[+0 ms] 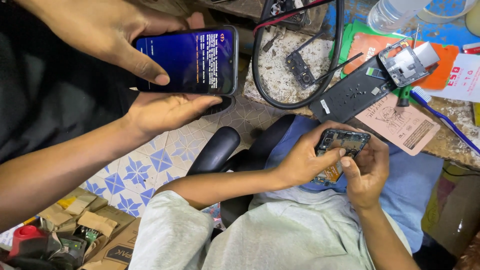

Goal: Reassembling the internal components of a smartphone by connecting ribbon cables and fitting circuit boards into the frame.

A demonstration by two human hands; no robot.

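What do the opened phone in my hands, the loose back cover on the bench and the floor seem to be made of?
Opened phone: probably a dark plastic frame around a circuit board with metal shields, as the bared parts suggest.
Back cover: apparently matte black plastic, dull with little glare.
Floor: likely glazed ceramic tile, with a repeating blue star pattern and joint lines.

Bench (280, 75): worn, speckled top at upper right. On it: black cable loop (340, 55); small black camera module (300, 67) inside loop; dark phone back cover (350, 95); grey phone frame (405, 65) resting on cover's end; orange-green mat (440, 75); pink printed card (400, 125); blue toothbrush (442, 117); clear plastic bottle (392, 15), possibly lying on its side. Floor (150, 165): blue-patterned tiles; cardboard boxes (100, 230) at lower left.
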